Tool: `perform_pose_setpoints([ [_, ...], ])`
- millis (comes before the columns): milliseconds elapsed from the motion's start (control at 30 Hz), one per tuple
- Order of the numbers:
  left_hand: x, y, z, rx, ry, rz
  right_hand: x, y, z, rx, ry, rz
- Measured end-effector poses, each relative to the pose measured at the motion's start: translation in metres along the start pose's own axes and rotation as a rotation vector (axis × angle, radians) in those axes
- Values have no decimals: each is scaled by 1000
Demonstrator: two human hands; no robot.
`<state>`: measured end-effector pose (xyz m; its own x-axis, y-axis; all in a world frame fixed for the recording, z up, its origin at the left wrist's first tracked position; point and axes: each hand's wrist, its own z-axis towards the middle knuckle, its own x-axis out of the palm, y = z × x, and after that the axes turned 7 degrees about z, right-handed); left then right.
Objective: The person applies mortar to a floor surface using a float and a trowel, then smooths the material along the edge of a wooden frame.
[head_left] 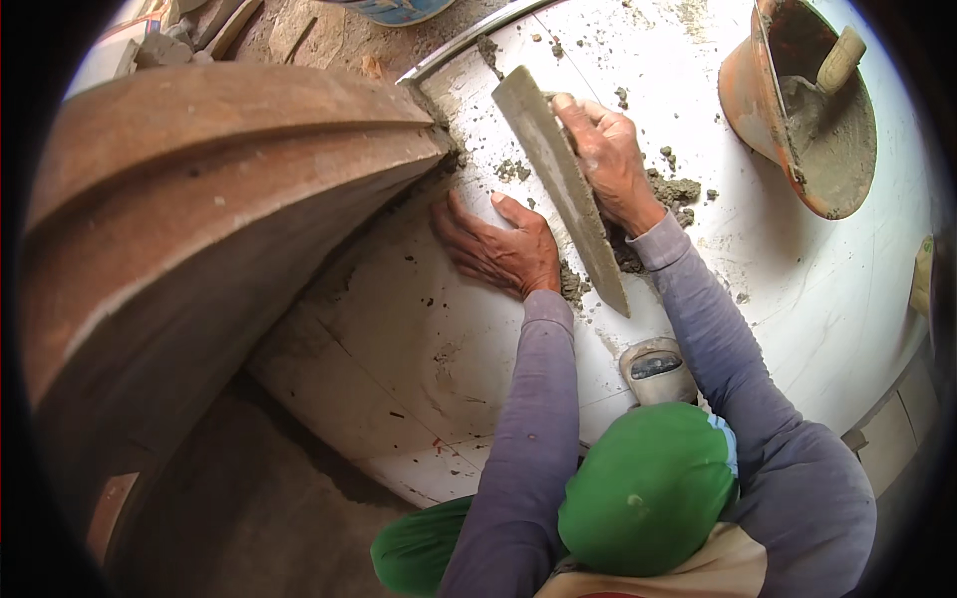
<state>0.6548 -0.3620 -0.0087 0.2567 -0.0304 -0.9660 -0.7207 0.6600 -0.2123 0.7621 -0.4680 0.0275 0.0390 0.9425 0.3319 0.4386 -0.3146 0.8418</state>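
My left hand (498, 244) lies with its fingers stretched out on the white tiled floor (399, 344), near the foot of a brown moulded block. My right hand (608, 159) is closed around the back of a long, flat plastering trowel (558, 179); its handle is mostly hidden by the hand. The trowel's blade is tilted on edge, crusted with grey mortar, and slants between my two hands. Crumbly mortar clumps (676, 189) lie beside my right wrist and under the blade, with smaller crumbs scattered around.
The large brown block (249, 140) fills the left side. An orange-brown bucket (748, 100) leans at the upper right, with mortar and a tool's wooden handle (840, 60) inside. A blue container (399, 8) and rubble stand at the far edge. My green-clad knee (648, 488) is between my arms.
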Motion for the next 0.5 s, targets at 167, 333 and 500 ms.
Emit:
perform_pose_setpoints([
  [167,-5,-6,-1,-47,57,8,31,8,7,79,17,-98],
  [333,-2,-2,0,-57,92,19,36,9,34,57,19,-267],
  [500,10,-2,-3,-100,84,127,51,2,59,-35,-4,-332],
])
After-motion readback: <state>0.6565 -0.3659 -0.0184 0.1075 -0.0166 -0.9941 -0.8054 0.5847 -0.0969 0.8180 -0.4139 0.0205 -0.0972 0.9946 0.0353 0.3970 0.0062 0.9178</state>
